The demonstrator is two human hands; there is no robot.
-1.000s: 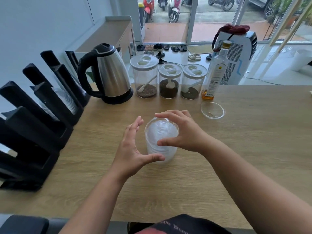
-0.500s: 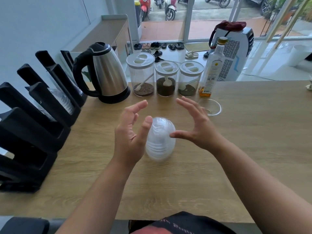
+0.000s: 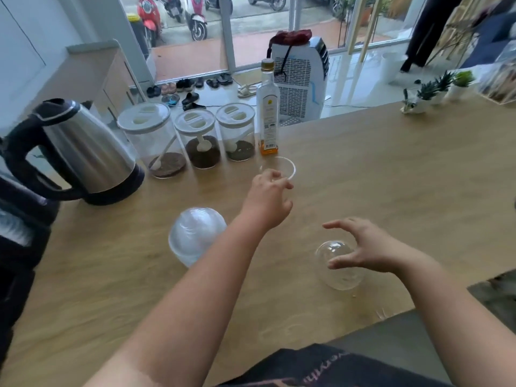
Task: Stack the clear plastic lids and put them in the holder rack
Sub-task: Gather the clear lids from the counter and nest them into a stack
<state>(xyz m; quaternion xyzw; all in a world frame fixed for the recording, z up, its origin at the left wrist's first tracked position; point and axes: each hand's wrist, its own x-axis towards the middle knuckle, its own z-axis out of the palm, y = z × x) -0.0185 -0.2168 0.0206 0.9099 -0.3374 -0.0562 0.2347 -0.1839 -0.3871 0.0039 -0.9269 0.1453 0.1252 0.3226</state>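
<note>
While curled at a lone lid (image 3: 279,169), left hand (image 3: 266,198); right hand (image 3: 365,248) spread, empty

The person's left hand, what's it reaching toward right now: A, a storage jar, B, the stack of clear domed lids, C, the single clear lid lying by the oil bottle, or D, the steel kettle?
C: the left hand is at the rim of the single clear plastic lid near the glass oil bottle.

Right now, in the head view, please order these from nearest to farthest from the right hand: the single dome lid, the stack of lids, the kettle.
1. Single dome lid: under the right hand.
2. Stack of lids: table centre, beyond the left forearm.
3. Kettle: far left.
</note>
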